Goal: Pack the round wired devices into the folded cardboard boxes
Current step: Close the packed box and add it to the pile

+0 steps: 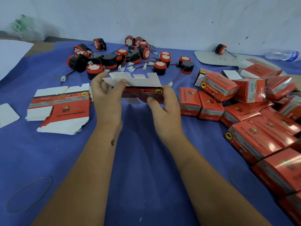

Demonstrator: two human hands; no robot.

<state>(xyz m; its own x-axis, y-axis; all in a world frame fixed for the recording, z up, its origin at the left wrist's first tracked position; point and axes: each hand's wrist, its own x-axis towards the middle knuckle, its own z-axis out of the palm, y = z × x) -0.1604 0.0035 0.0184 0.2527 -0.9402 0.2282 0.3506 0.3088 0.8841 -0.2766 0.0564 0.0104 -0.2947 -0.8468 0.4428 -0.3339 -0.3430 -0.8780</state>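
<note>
Both my hands hold one flat, unfolded red-and-white cardboard box (140,86) above the blue cloth. My left hand (107,97) pinches its left end, thumb on the white flaps. My right hand (164,105) grips its right end from below. Several round black-and-red wired devices (130,57) lie in a heap beyond the box, their red wires and white plugs tangled. One more device (220,49) sits apart at the back right. A stack of flat boxes (65,110) lies to the left of my left hand.
Many folded red boxes (254,115) are piled along the right side. A plastic bottle (281,54) lies at the back right beside a grey sheet (210,58). Rubber bands (29,194) lie on the blue cloth (141,160) near me. A white wall stands behind.
</note>
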